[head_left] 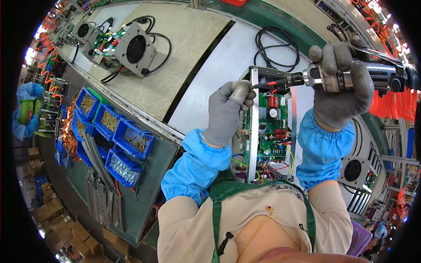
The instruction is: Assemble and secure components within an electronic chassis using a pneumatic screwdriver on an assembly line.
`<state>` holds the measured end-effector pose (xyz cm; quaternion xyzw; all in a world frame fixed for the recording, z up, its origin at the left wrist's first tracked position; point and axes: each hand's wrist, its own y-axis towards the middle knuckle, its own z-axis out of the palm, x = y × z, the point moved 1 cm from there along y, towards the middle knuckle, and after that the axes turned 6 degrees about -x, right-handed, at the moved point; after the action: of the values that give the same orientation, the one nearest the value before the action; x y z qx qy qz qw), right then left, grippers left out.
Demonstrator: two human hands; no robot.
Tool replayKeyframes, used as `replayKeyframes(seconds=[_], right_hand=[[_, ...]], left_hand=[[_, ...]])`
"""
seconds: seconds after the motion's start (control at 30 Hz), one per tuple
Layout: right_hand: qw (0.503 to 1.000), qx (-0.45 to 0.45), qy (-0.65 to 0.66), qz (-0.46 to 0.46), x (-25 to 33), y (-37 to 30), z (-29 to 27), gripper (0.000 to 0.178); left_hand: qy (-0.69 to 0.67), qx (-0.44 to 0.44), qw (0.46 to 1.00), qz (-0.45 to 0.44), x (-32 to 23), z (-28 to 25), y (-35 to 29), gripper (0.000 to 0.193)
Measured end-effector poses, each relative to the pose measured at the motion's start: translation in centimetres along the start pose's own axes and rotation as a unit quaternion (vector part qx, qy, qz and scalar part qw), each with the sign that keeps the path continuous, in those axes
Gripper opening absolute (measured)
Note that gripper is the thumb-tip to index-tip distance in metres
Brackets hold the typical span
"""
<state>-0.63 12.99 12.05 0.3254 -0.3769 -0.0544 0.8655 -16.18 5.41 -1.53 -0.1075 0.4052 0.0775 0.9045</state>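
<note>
My right hand (344,90), in a grey glove, is wrapped round a silver air screwdriver (312,77) held level and aimed leftward. Its bit (272,83), partly red, reaches my left hand (227,105). That gloved hand is pinched at the bit's tip; anything between its fingers is too small to make out. Below both hands stands an open metal-framed unit with a green circuit board (275,122), red and black components and loose coloured wires. A pale metal rail (254,140) runs along the unit's left side, near my left hand.
Blue bins (123,168) of screws and small fasteners stand at the left, with metal strips (103,197) beside them. A similar unit with a round black fan (136,48) sits farther along the line. A black cable (258,46) lies coiled behind the unit. Red coiled hoses (394,105) hang at right.
</note>
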Motion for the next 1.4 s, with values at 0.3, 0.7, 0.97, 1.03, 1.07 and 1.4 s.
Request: replayKeyframes(seconds=[0.3,0.7,0.97,1.03,1.07,1.4], right_hand=[[0.995,-0.012,-0.097,-0.016,0.0,1.2,0.2,0.04],[0.964,0.021,-0.265,-0.008,-2.7,2.5,-0.5,0.028],[0.937,0.031,-0.339,0.076,-4.0,3.2,2.5,0.038],[0.939,0.037,-0.325,0.104,-4.3,4.3,3.4,0.019],[0.921,0.008,-0.353,0.164,-4.2,4.7,4.8,0.025],[0.925,0.069,-0.361,0.093,-6.1,5.3,1.8,0.029]], left_hand=[[0.189,0.046,0.974,0.118,-0.2,-0.8,4.3,0.041],[0.173,0.129,0.976,-0.04,1.1,-1.3,7.4,0.036],[0.167,0.113,0.978,-0.049,1.4,-1.4,7.7,0.036],[0.15,0.118,0.981,-0.034,1.7,-1.5,7.9,0.036],[0.15,0.119,0.981,-0.034,1.7,-1.6,7.8,0.036],[0.138,0.115,0.983,-0.024,1.9,-1.5,7.6,0.037]])
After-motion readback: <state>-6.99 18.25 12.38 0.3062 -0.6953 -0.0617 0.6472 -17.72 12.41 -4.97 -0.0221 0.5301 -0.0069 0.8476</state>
